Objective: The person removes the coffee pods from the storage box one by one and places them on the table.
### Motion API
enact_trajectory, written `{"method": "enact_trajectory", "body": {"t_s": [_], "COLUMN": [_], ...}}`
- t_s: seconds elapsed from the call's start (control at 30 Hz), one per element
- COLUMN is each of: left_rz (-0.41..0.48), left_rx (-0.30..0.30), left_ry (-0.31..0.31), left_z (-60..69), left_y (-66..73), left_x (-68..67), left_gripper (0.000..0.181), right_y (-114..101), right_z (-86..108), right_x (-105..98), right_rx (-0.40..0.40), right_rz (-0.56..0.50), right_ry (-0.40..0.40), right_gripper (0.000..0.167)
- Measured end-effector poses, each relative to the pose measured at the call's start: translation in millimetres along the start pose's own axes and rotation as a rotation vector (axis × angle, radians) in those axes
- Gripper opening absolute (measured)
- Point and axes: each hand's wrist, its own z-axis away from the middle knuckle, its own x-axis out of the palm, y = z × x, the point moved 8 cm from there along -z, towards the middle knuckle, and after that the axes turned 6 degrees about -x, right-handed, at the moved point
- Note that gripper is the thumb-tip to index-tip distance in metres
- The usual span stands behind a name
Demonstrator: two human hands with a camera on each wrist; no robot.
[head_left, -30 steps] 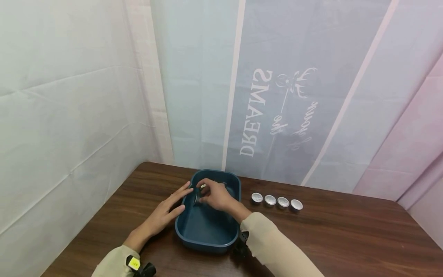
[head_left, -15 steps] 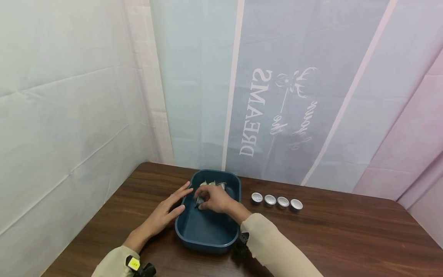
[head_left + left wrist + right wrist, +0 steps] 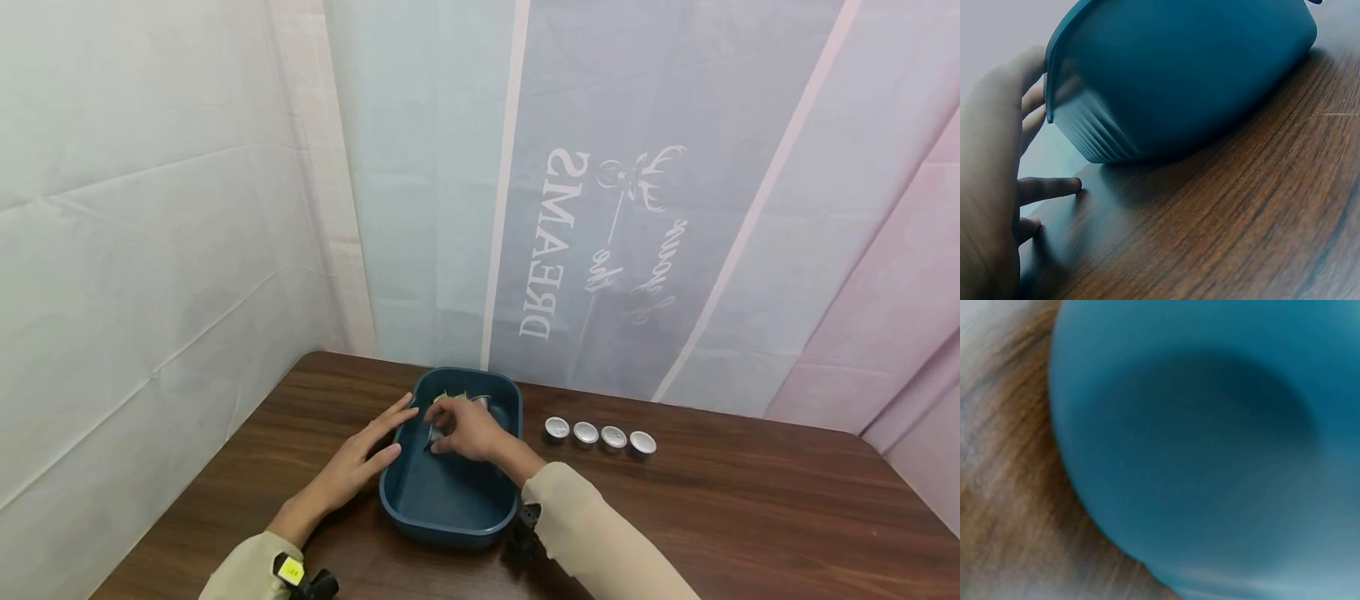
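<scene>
My right hand [image 3: 468, 429] reaches down into a dark blue plastic basin [image 3: 450, 528]. Its curled thumb and fingers pinch a small silver coffee capsule [image 3: 433, 435] near the left inner wall; the fingers hide part of it. Just beyond that hand, more capsules lie at the basin's far end, among them a silver one [image 3: 482, 402] and yellowish ones [image 3: 461, 397]. My left hand [image 3: 352, 462] lies along the basin's left side with fingers extended. In the left wrist view, some of its fingers touch the rim while others [image 3: 1054, 186] rest on the table.
Right of the basin, several silver-lidded capsules [image 3: 586, 433] stand in a row on the dark wooden table [image 3: 720, 508]. A printed curtain [image 3: 600, 208] hangs behind the table's back edge. The right wrist view is filled mostly by the basin's blurred outer wall [image 3: 1197, 456].
My right hand has shifted slightly nearer, uncovering the capsules at the basin's far end. The capsule in its fingers has turned a little. My left hand stays put.
</scene>
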Motion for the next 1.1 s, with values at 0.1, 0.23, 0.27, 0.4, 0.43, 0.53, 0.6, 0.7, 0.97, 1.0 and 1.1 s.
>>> {"method": "enact_trajectory", "body": {"t_s": [0.1, 0.23, 0.27, 0.4, 0.43, 0.53, 0.6, 0.7, 0.97, 1.0, 1.1], "left_rz": [-0.01, -0.008, -0.006, -0.01, -0.01, -0.009, -0.004, 0.003, -0.009, -0.01, -0.013], "left_rx": [-0.001, -0.002, -0.003, -0.004, -0.005, -0.009, -0.009, -0.004, -0.027, -0.028, -0.03], "left_ry": [0.003, 0.002, 0.003, 0.004, 0.004, 0.001, 0.0, 0.003, 0.005, 0.007, 0.012], "left_z": [-0.2, 0.1, 0.2, -0.2, -0.4, -0.7, -0.9, -1.2, 0.4, 0.6, 1.3], "left_y": [1.4, 3.5, 3.8, 4.1, 3.9, 3.7, 4.5, 5.8, 0.9, 0.2, -1.2], "left_x": [-0.3, -0.3, -0.4, -0.1, 0.2, 0.5, 0.6, -0.1, -0.9, -0.9, -1.0], "left_gripper": [0.053, 0.051, 0.05, 0.05, 0.05, 0.049, 0.049, 0.05, 0.051, 0.051, 0.051], "right_y": [-1, -3, -3, -2, -1, 0, -1, -6, -4, -4, -2], "right_z": [0.5, 1.3, 1.4, 3.6, 4.1, 6.7, 8.5, 12.4, 27.8, 30.1, 36.8], "right_x": [-2, -6, -7, -15, -17, -25, -31, -39, -57, -59, -62], "right_rx": [0.0, -0.023, -0.028, -0.033, -0.033, -0.041, -0.054, -0.077, -0.076, -0.077, -0.085], "right_rz": [0.018, 0.017, 0.011, -0.044, -0.054, -0.085, -0.089, -0.105, -0.142, -0.148, -0.189], "right_ry": [0.008, 0.015, 0.017, 0.04, 0.047, 0.066, 0.076, 0.089, 0.205, 0.216, 0.238], "right_gripper": [0.036, 0.035, 0.035, 0.035, 0.035, 0.034, 0.034, 0.034, 0.035, 0.034, 0.035]}}
